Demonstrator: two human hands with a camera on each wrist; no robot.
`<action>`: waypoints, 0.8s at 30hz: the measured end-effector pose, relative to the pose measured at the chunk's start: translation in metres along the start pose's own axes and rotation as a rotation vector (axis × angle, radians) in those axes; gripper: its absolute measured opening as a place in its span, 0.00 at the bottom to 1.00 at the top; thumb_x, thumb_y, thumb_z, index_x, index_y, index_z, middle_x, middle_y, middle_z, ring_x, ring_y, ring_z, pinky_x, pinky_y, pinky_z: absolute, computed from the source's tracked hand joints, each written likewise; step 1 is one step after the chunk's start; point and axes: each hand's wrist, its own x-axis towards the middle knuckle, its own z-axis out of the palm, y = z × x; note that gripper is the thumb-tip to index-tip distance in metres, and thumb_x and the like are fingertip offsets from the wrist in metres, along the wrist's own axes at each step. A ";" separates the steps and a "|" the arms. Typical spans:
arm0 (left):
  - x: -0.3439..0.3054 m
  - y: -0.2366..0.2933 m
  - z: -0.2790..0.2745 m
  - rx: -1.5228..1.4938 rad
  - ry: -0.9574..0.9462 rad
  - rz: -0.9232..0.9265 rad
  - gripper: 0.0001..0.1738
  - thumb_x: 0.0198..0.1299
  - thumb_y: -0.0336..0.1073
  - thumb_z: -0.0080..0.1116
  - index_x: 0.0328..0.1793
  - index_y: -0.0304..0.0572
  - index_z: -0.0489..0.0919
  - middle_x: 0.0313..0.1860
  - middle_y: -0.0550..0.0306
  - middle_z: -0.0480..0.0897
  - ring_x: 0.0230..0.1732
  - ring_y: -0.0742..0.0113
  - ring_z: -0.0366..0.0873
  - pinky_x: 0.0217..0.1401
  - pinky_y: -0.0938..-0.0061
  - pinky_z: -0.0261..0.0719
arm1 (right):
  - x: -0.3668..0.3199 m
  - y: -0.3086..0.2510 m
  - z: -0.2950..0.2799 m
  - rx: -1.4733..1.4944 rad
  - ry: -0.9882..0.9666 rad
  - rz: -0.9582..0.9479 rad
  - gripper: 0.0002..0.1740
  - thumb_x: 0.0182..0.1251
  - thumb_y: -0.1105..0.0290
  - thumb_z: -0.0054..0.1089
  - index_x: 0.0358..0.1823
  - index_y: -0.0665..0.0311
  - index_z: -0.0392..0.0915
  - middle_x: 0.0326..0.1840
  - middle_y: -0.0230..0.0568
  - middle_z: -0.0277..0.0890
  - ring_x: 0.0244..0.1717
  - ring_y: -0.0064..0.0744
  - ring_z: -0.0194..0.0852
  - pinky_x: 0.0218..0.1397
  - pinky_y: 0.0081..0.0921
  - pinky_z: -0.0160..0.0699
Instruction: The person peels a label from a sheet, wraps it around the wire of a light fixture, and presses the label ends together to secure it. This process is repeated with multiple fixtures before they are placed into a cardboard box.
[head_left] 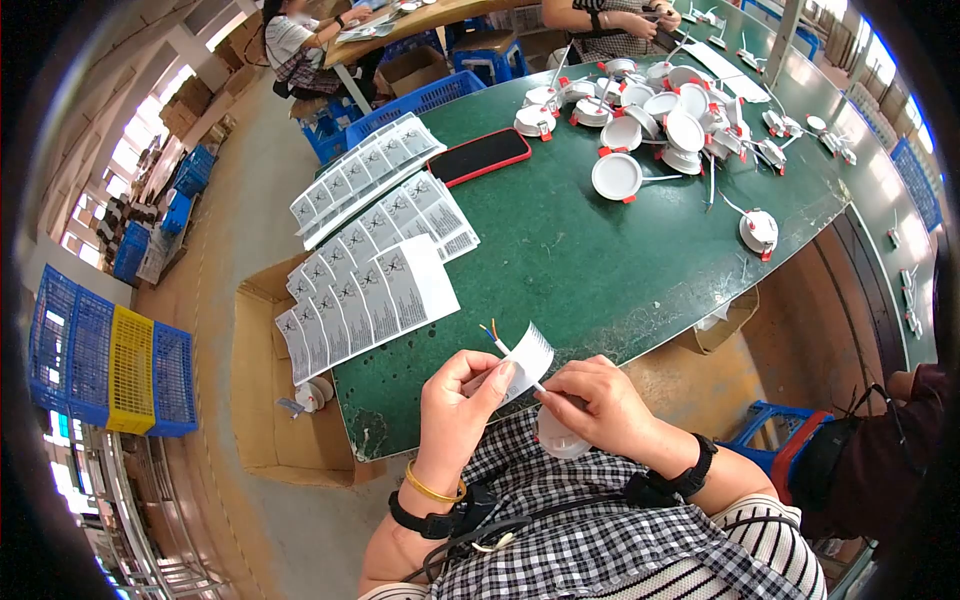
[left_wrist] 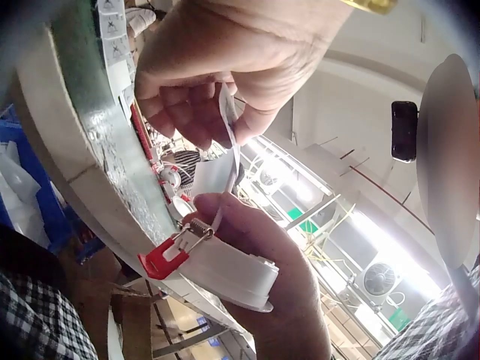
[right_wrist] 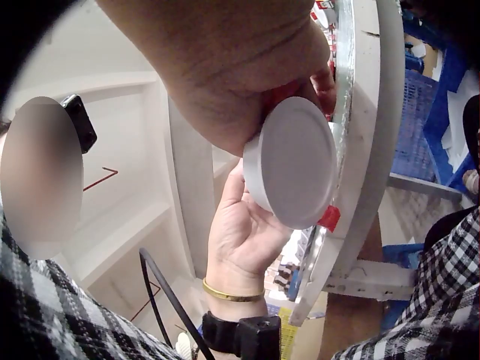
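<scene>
My left hand (head_left: 458, 402) pinches a white printed label (head_left: 532, 352) between thumb and forefinger, close over the near edge of the table. The label lies folded along a white cable, whose bare coloured wire ends (head_left: 490, 332) stick out past the left fingers. With thumb and fingertips my right hand (head_left: 605, 408) pinches that cable just beyond the label. Below the right hand hangs a round white downlight (right_wrist: 296, 161) on the same cable, its flat face turned outward in the right wrist view. A red spring clip (left_wrist: 163, 259) shows on its side in the left wrist view.
Sheets of printed labels (head_left: 370, 300) lie overlapping along the table's left edge, beside a red-edged phone (head_left: 482, 158). Many downlights (head_left: 685, 130) are heaped at the far right of the green table (head_left: 560, 270). A cardboard box (head_left: 265, 400) stands below left. Other people sit beyond.
</scene>
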 end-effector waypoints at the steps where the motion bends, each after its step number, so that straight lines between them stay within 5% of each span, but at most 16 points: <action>1: 0.000 0.000 0.000 -0.002 0.000 -0.004 0.08 0.63 0.32 0.62 0.41 0.33 0.78 0.38 0.61 0.81 0.40 0.79 0.78 0.43 0.83 0.77 | 0.000 0.000 0.000 -0.004 0.001 -0.003 0.07 0.61 0.69 0.60 0.33 0.65 0.81 0.29 0.39 0.78 0.33 0.38 0.78 0.40 0.32 0.68; 24: 0.015 0.003 -0.004 -0.029 -0.004 0.086 0.08 0.62 0.29 0.62 0.44 0.33 0.78 0.41 0.60 0.82 0.44 0.77 0.78 0.49 0.81 0.77 | 0.032 0.035 -0.002 0.205 -0.118 -0.160 0.06 0.62 0.69 0.61 0.38 0.63 0.81 0.35 0.38 0.80 0.39 0.37 0.79 0.46 0.32 0.71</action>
